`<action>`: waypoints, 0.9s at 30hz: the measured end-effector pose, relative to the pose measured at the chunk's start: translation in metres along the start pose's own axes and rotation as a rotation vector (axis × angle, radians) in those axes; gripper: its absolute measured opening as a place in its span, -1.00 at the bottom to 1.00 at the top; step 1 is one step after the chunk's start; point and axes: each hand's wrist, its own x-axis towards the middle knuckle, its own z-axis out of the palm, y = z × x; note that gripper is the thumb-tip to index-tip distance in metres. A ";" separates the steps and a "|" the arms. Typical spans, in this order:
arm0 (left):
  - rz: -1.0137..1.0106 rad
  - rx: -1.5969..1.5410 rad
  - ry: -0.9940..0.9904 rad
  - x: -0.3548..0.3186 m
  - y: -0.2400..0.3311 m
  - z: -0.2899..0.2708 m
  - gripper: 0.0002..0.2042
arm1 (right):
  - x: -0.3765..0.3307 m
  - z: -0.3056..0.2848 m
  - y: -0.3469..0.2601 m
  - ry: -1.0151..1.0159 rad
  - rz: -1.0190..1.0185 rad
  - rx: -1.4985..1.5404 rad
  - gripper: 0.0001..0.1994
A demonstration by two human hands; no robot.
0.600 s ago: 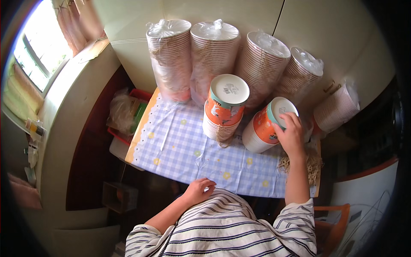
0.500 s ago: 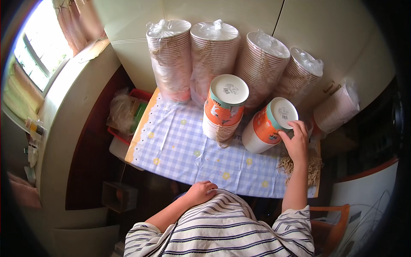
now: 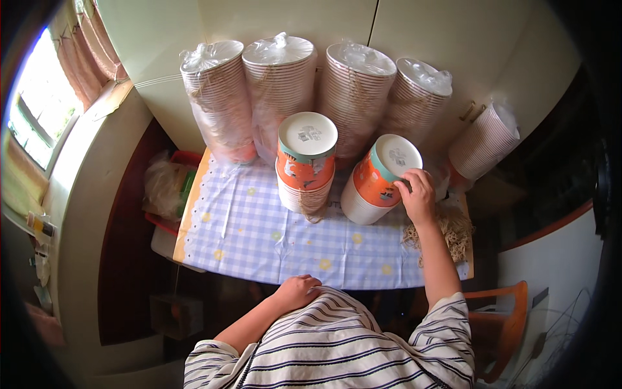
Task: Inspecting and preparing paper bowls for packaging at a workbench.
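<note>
My right hand (image 3: pixel 416 191) is at the near right side of an upside-down stack of paper buckets (image 3: pixel 378 174), orange and teal printed with a white base on top. Its thumb and curled fingers press against the top bucket near the base edge. To the left stands a second inverted stack of the same buckets (image 3: pixel 306 166), with brown twine (image 3: pixel 315 211) hanging at its lower front. My left hand (image 3: pixel 297 291) lies on the striped shirt at my belly, fingers loosely stretched, holding nothing.
Tall plastic-wrapped bucket stacks (image 3: pixel 280 84) line the back of the table, and another wrapped stack (image 3: pixel 483 144) leans at the right. A heap of twine (image 3: pixel 447 238) lies on the checked tablecloth (image 3: pixel 259 243). A red bin (image 3: pixel 162 222) stands left; a wooden chair (image 3: pixel 515 324) stands right.
The view has shifted, so the table and stacks sit further left in the picture. My right hand stays on the right bucket stack, its fingers a little more curled. My left hand remains at my belly.
</note>
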 end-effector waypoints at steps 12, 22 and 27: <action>-0.071 -0.080 0.061 -0.003 -0.011 0.004 -0.78 | 0.050 -0.060 -0.011 0.194 -0.090 0.006 -0.76; -0.191 -0.575 0.236 0.007 0.010 -0.007 -0.69 | -0.031 -0.132 -0.025 0.355 0.689 1.169 -0.76; -0.074 -0.976 0.323 0.017 0.030 -0.031 -0.51 | -0.144 -0.005 -0.018 -0.098 1.146 1.616 -0.79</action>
